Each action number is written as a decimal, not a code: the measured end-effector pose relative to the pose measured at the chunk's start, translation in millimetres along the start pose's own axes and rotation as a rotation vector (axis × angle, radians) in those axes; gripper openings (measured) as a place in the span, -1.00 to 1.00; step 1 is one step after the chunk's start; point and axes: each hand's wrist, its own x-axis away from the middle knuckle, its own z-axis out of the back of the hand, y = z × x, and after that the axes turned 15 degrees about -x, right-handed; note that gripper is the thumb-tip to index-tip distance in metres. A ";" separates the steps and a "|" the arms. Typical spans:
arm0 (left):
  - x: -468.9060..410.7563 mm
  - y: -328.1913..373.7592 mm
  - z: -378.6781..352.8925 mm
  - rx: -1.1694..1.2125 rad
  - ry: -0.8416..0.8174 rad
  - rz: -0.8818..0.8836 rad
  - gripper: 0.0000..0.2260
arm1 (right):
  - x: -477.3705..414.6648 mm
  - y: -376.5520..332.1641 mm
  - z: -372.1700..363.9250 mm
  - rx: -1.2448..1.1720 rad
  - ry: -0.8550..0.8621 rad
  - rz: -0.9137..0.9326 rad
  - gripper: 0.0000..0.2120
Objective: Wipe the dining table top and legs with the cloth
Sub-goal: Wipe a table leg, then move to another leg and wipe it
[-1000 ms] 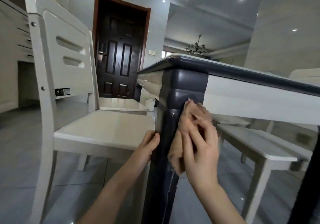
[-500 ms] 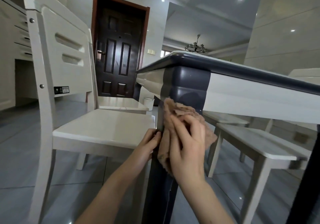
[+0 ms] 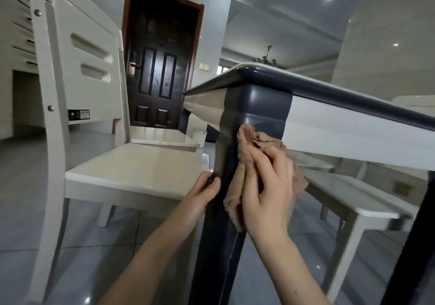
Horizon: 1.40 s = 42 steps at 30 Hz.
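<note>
Presently the right hand (image 3: pixel 266 196) flat-presses one cloth (image 3: pixel 255 140) on one table leg (image 3: pixel 217 257), left hand (image 3: pixel 200 197) gripping at nine o'clock.

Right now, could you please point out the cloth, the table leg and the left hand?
cloth (image 3: pixel 256 138): head view, upper fold.
table leg (image 3: pixel 211 269): head view, lower dark face.
left hand (image 3: pixel 200 198): head view, back of hand.

Low head camera faces table leg (image 3: pixel 216 257) closely
</note>
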 end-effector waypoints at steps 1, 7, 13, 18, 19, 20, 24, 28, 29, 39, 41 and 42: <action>0.5 0.9 0.1 -0.005 -0.005 0.006 -0.66 | 2.3 6.2 5.5 -0.025 0.044 -0.031 -0.71; 4.6 8.5 0.8 -0.043 -0.026 0.044 -0.77 | 3.9 0.4 3.4 -0.337 0.243 -0.365 -0.69; 9.3 19.5 -1.4 -0.122 -0.036 0.068 -0.86 | 14.1 5.3 -27.8 -0.344 0.356 -0.444 -0.55; 9.8 15.8 -2.5 -0.139 -0.031 0.087 -0.87 | 138.0 25.7 -28.9 -0.385 0.078 -0.654 -0.54; 10.4 16.6 -2.1 -0.153 -0.042 0.089 -0.86 | 169.8 26.8 -27.3 -0.306 0.064 -0.706 -0.57; 11.0 17.1 -0.8 -0.169 -0.053 0.088 -0.85 | 197.5 21.9 -24.3 -0.247 0.048 -0.749 -0.60; 13.0 20.0 0.8 -0.195 -0.067 0.097 -0.86 | 230.6 0.0 -22.5 -0.411 0.160 -1.011 -0.52; 15.2 19.7 -1.3 -0.220 -0.054 0.089 -0.87 | 156.0 -11.3 -23.2 -0.398 0.209 -0.909 -0.47; 15.2 19.6 -1.5 -0.221 -0.054 0.087 -0.86 | 132.5 -12.5 -21.6 -0.356 0.180 -0.801 -0.45; 12.9 14.6 0.1 -0.254 -0.048 0.065 -0.71 | 217.0 -1.2 -29.0 -0.419 0.177 -0.879 -0.71; 12.9 14.6 -0.1 -0.255 -0.045 0.072 -0.64 | 243.1 -9.3 -26.0 -0.339 0.139 -0.961 -0.65; 13.1 14.7 -0.3 -0.251 -0.043 0.073 -0.60 | 244.4 -11.7 -24.7 -0.344 0.171 -0.961 -0.70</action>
